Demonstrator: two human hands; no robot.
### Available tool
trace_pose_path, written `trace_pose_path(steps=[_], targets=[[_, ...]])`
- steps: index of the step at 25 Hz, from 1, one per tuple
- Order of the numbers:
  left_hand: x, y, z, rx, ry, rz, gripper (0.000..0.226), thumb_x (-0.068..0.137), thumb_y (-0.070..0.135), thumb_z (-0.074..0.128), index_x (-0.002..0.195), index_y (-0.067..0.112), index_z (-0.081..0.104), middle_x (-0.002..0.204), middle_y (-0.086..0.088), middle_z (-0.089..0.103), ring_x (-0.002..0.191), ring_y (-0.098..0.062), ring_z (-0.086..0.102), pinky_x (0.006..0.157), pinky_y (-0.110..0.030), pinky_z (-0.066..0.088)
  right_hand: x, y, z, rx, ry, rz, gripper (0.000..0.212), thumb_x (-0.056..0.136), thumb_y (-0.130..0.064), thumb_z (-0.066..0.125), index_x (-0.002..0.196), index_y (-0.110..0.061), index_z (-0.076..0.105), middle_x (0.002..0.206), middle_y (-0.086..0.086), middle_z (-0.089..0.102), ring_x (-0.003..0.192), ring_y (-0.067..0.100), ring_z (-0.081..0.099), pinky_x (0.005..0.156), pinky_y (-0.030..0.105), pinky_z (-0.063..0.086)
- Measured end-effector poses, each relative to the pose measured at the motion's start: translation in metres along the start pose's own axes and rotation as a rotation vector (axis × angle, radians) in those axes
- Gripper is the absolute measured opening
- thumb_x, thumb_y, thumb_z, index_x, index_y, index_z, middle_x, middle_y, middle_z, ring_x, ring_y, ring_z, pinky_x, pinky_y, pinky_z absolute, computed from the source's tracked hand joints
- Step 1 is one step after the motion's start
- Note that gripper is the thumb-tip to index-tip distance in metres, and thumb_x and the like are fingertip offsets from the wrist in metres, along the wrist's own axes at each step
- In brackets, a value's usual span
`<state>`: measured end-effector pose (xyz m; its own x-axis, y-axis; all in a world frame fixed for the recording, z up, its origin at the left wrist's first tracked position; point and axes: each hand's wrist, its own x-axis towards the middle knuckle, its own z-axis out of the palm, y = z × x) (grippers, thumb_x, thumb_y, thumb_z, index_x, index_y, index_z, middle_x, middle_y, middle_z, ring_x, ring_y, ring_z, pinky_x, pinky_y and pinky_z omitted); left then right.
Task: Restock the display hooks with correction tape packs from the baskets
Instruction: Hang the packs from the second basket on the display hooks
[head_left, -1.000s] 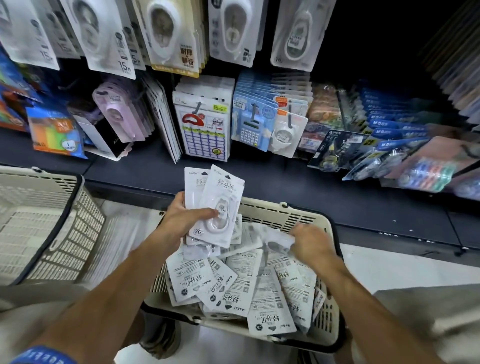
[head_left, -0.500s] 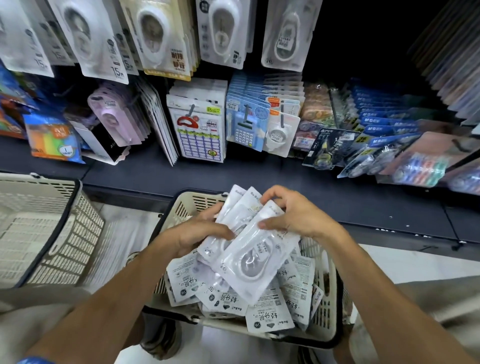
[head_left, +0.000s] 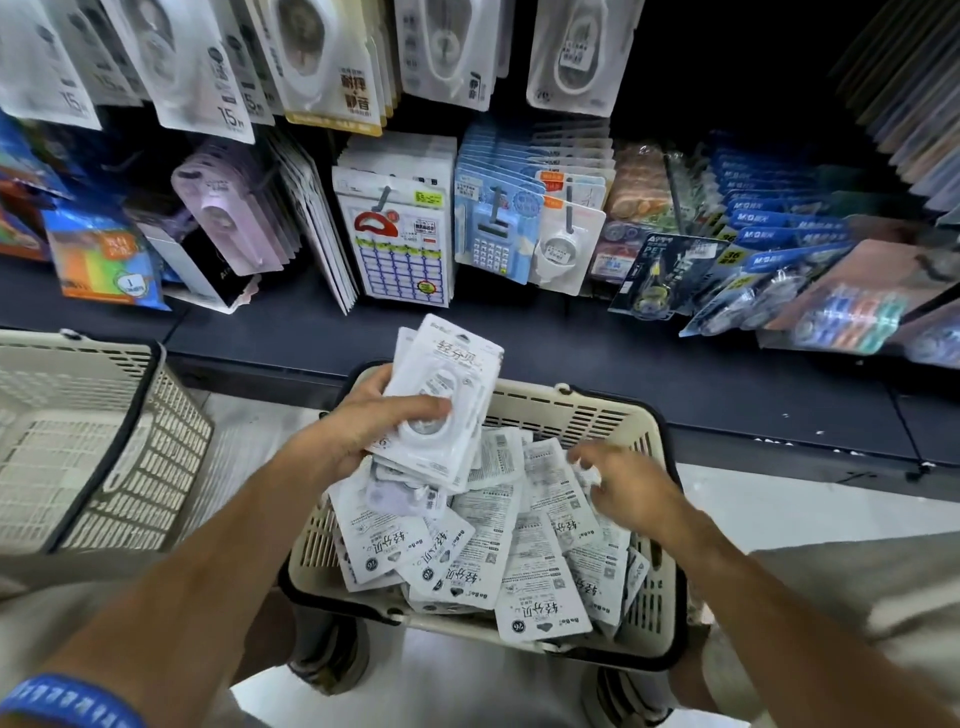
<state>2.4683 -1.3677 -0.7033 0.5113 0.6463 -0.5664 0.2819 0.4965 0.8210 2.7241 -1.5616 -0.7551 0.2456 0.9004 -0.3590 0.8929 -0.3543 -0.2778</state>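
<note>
Left hand grips packs | label – "轻分贝", "BoBo"

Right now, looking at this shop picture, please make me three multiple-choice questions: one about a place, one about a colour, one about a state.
1. Where is the stack of packs held?
A. Above the far end of the full basket
B. Inside the side basket
C. Flat on the shelf

2. What colour is the wristband?
A. Red
B. Blue
C. Green

3. What is the right hand doing?
A. Gripping the stack
B. Reaching into the loose packs in the full basket
C. Pulling a hanging pack off a hook

Answers: 1 A, the left hand holds the stack over the far rim of that basket. 2 B, the band on the left wrist is blue. 3 B, its fingers are down among the packs; whether they pinch one I cannot tell.
</note>
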Motion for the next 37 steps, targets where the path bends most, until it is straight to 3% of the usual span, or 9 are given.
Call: trace_pose_path(steps=[3, 5, 8, 10, 13, 22, 28, 33, 37], targets=[[0.003, -0.005, 0.000, -0.002, 0.014, -0.004, 0.080, 0.037, 0.033, 0.096, 0.110, 0.032, 0.065, 0.094, 0.003, 0.081, 0.079, -0.021, 0.079, 0.060, -0.032, 0.060, -0.020, -0.001, 0.053, -0.202, -0.410, -0.287, 0.078, 0.094, -0.015, 0.063, 0.152, -0.051, 0.026, 0.168, -0.015, 0.009, 0.150, 0.020, 0.024, 0.121, 0.046, 0.025], [0.001, -0.006, 0.007, -0.006, 0.000, -0.003, 0.078, 0.038, 0.035, 0.096, 0.109, 0.033, 0.065, 0.092, 0.006, 0.081, 0.077, -0.018, 0.079, 0.057, -0.029, 0.060, -0.024, -0.008, 0.058, 0.013, -0.341, -0.295, 0.051, 0.102, -0.028, 0.056, 0.145, -0.051, 0.043, 0.165, -0.018, 0.021, 0.151, 0.017, 0.023, 0.123, 0.043, 0.020], [-0.004, 0.007, 0.009, -0.075, -0.006, 0.020, 0.077, 0.043, 0.028, 0.096, 0.113, 0.028, 0.066, 0.096, -0.001, 0.081, 0.078, -0.021, 0.079, 0.058, -0.032, 0.060, -0.014, -0.014, 0.017, 0.674, -0.230, -0.048, 0.019, 0.098, -0.031, 0.061, 0.112, -0.033, 0.074, 0.128, -0.007, 0.070, 0.113, 0.010, 0.067, 0.103, 0.039, 0.053], [-0.008, 0.028, 0.009, -0.164, 0.005, 0.063, 0.067, 0.054, 0.020, 0.093, 0.116, 0.025, 0.068, 0.103, -0.008, 0.080, 0.078, -0.023, 0.078, 0.059, -0.035, 0.062, -0.005, -0.016, -0.028, 0.942, -0.119, -0.004, 0.017, 0.097, -0.023, 0.064, 0.101, -0.015, 0.078, 0.102, 0.008, 0.078, 0.090, 0.019, 0.074, 0.082, 0.035, 0.060], [-0.025, 0.075, 0.016, -0.233, 0.017, 0.167, 0.062, 0.060, 0.018, 0.089, 0.117, 0.025, 0.070, 0.103, -0.009, 0.080, 0.077, -0.024, 0.078, 0.061, -0.040, 0.062, 0.004, -0.022, -0.099, 1.076, 0.037, -0.035, 0.017, 0.096, -0.019, 0.064, 0.096, -0.010, 0.079, 0.095, 0.014, 0.078, 0.080, 0.021, 0.073, 0.069, 0.027, 0.058], [-0.101, 0.247, 0.016, -0.014, 0.016, 0.642, 0.081, 0.042, 0.021, 0.096, 0.117, 0.032, 0.068, 0.104, -0.004, 0.080, 0.085, -0.026, 0.079, 0.061, -0.035, 0.063, 0.010, -0.063, -0.266, 1.142, 0.563, -0.183, 0.027, 0.103, -0.028, 0.055, 0.090, -0.008, 0.067, 0.083, 0.007, 0.069, 0.072, 0.021, 0.062, 0.066, 0.037, 0.048], [-0.091, 0.233, 0.024, -0.182, 0.000, 0.649, 0.077, 0.045, 0.021, 0.092, 0.119, 0.023, 0.070, 0.106, -0.011, 0.079, 0.081, -0.025, 0.078, 0.058, -0.032, 0.062, 0.015, -0.089, -0.277, 1.031, 0.757, -0.177, 0.034, 0.105, -0.025, 0.050, 0.073, -0.015, 0.057, 0.060, -0.011, 0.057, 0.053, 0.005, 0.050, 0.048, 0.016, 0.037], [-0.088, 0.236, 0.015, -0.229, -0.017, 0.687, 0.062, 0.061, 0.021, 0.083, 0.121, 0.023, 0.070, 0.111, -0.012, 0.078, 0.087, -0.028, 0.078, 0.061, -0.035, 0.063, 0.006, -0.093, -0.283, 1.114, 0.662, -0.283, 0.034, 0.091, -0.038, 0.057, 0.080, -0.007, 0.063, 0.083, 0.026, 0.065, 0.067, 0.027, 0.058, 0.062, 0.040, 0.046], [-0.087, 0.233, 0.014, -0.216, -0.027, 0.695, 0.062, 0.056, 0.021, 0.090, 0.116, 0.028, 0.073, 0.109, -0.011, 0.079, 0.087, -0.029, 0.078, 0.062, -0.035, 0.063, 0.015, -0.094, -0.284, 0.949, 0.835, -0.103, 0.030, 0.101, -0.034, 0.052, 0.080, -0.015, 0.063, 0.072, 0.013, 0.065, 0.058, 0.026, 0.052, 0.059, 0.040, 0.043]])
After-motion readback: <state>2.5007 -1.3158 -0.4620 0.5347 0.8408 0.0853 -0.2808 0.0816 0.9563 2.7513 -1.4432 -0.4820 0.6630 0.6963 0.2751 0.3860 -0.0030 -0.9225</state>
